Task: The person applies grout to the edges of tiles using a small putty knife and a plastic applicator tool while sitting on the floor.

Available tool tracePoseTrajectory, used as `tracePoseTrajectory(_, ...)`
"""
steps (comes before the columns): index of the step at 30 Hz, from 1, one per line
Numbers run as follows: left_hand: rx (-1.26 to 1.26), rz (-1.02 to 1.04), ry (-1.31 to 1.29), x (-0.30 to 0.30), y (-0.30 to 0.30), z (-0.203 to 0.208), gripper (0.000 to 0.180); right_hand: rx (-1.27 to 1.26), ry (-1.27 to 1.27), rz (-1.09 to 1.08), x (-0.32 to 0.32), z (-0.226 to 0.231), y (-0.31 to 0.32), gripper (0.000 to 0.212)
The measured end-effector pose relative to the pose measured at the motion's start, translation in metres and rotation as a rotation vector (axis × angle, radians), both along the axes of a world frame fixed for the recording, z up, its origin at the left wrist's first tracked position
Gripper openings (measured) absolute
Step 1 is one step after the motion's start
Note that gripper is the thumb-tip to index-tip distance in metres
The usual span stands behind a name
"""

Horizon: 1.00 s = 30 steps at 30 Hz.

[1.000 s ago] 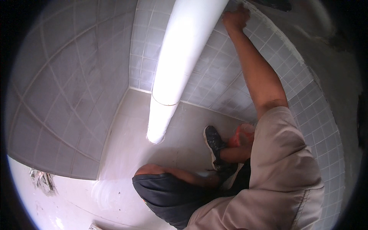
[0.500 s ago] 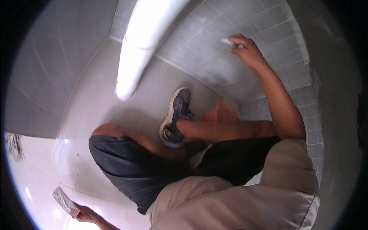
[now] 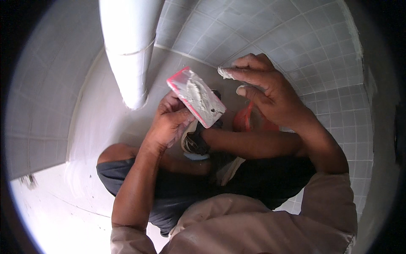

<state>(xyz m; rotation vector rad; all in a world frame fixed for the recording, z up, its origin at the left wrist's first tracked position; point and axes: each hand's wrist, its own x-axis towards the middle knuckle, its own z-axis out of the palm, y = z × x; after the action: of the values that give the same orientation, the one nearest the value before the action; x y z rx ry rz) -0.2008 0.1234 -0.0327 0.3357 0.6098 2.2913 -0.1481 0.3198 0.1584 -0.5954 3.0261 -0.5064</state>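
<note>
My left hand (image 3: 169,120) grips one end of a flat, red-edged plastic scraper (image 3: 181,81), held up in front of me at a tilt. A thick smear of whitish paste (image 3: 198,95) covers much of its upper face. To its right, my right hand (image 3: 272,91) is raised, with thumb and forefinger apart and nothing held between them. White paste coats the tip of the forefinger, which points toward the scraper without touching it.
A thick white pipe (image 3: 131,55) comes down at the upper left. Grey tiled wall (image 3: 330,63) runs along the far and right sides. A red container (image 3: 264,121) sits beyond my right leg, near my dark shoe (image 3: 195,143).
My left hand has come up from the lower left to the middle with the scraper. My right hand has drawn back from the tiled wall, toward the scraper.
</note>
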Motion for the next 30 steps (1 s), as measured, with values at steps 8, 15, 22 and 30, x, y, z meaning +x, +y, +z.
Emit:
tracePoseTrajectory(8,0.050,-0.286,0.014,-0.050,0.062,0.005,0.056,0.011,0.187,-0.072,-0.024,-0.045,0.043,0.059)
tracePoseTrajectory(15,-0.026,-0.303,0.091,-0.051,0.045,-0.011,0.061,0.026,0.196,-0.096,-0.017,-0.092,0.031,0.058)
tracePoseTrajectory(22,-0.140,-0.246,0.108,-0.053,0.041,-0.028,0.047,-0.142,0.240,-0.163,-0.001,-0.122,0.020,0.051)
tracePoseTrajectory(30,-0.258,-0.103,0.103,-0.055,0.050,-0.054,0.041,-0.234,0.150,-0.146,0.025,-0.146,0.016,0.046)
